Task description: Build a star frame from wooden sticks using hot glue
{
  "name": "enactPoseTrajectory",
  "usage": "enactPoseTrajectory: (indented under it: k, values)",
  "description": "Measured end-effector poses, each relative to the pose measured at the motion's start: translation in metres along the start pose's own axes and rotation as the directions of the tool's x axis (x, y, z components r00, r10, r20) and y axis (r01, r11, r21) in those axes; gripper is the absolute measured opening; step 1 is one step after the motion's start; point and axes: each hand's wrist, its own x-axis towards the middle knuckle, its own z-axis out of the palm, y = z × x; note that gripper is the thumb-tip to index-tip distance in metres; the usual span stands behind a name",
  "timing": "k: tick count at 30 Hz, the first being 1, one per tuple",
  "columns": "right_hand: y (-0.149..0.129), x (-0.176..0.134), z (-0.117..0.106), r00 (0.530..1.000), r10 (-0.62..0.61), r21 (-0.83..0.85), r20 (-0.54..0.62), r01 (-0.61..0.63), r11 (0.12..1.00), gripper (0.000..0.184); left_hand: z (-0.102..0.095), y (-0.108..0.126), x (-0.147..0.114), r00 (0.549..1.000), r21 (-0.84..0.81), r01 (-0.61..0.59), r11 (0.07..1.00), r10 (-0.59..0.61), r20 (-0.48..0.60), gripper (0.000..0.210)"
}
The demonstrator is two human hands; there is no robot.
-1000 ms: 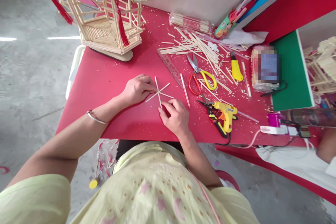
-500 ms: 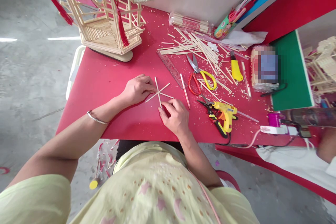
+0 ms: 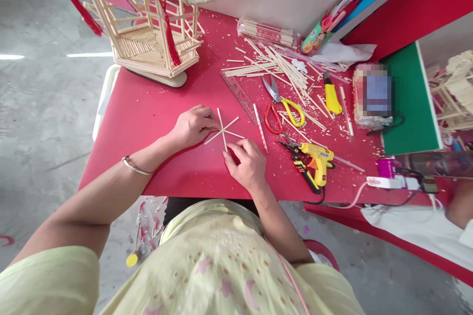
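Forming a star, slim wooden sticks [image 3: 223, 132] touch curled fingers [image 3: 210, 122].

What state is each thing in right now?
Crossed pale wooden sticks: flat, left hand and right hand touching them.
Metal scissors with red and yellow handles: blades apart.
Black-and-yellow pliers: jaws apart.
Yellow plastic glue gun: lying sideways; heat cannot be told.
Yellow plastic utility knife: lying down; blade unclear.
Pale stick bundle: in clear wrap.
Pale wooden pavilion: upright.
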Motion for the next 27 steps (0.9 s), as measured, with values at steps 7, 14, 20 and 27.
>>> enactPoseTrajectory:
  k: [7, 14, 20, 27]
  values:
    - [0.0038, -0.0009, -0.0044, 0.999, -0.017, 0.057, 0.033, 0.015, 0.998, 0.027, -0.0013, 0.0009, 0.0005, 1.0, -0.005, 0.012, 1.0, -0.012, 0.018, 0.032]
    - [0.0087, 0.0001, -0.0082, 0.996, -0.052, 0.086, 0.07, 0.046, 0.995, 0.026, -0.0022, 0.002, 0.0009, 1.0, -0.005, 0.021, 1.0, -0.021, 0.023, 0.033]
    - [0.009, -0.0001, -0.0063, 0.996, -0.061, 0.074, 0.058, 0.057, 0.996, 0.023, -0.0019, 0.0023, 0.0012, 1.0, -0.006, 0.015, 1.0, -0.015, 0.007, 0.032]
    - [0.0081, -0.0001, -0.0053, 0.998, -0.047, 0.068, 0.05, 0.044, 0.997, 0.022, -0.0018, 0.0018, 0.0009, 1.0, -0.005, 0.011, 1.0, -0.011, 0.011, 0.032]
